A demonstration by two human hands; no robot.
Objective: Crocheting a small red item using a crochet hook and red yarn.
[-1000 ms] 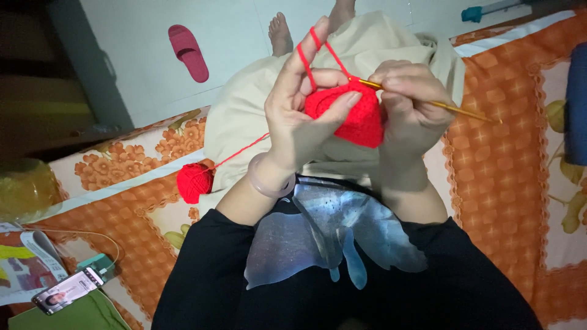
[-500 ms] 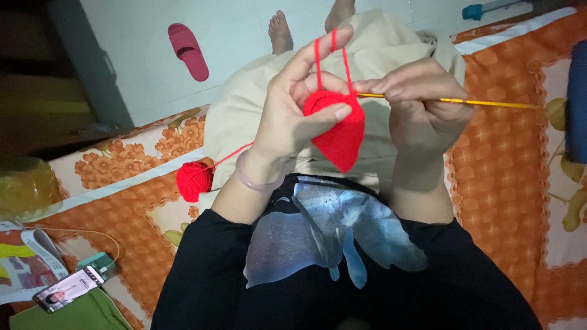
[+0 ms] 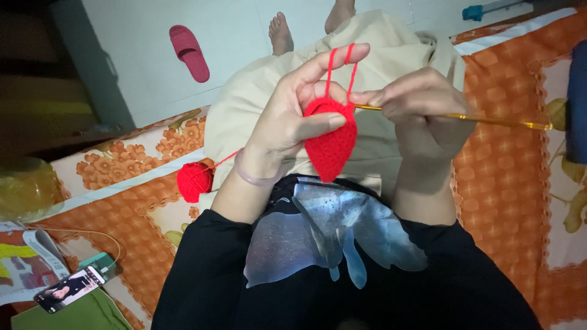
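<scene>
My left hand pinches a small red crocheted piece between thumb and fingers, with red yarn looped over its raised index finger. My right hand grips a yellow crochet hook whose tip enters the top edge of the piece; the shaft points right. A strand of yarn runs down past my left wrist to a red yarn ball lying on the orange floral bedsheet. Both hands are held above my lap, over beige trousers.
A phone with a lit screen lies at the lower left beside printed paper and a green cloth. A pink slipper sits on the white tile floor beyond my bare feet. A dark blue object is at the right edge.
The crocheted piece has turned to hang point-down. My right hand has shifted right and the hook now lies nearly level, extending further right.
</scene>
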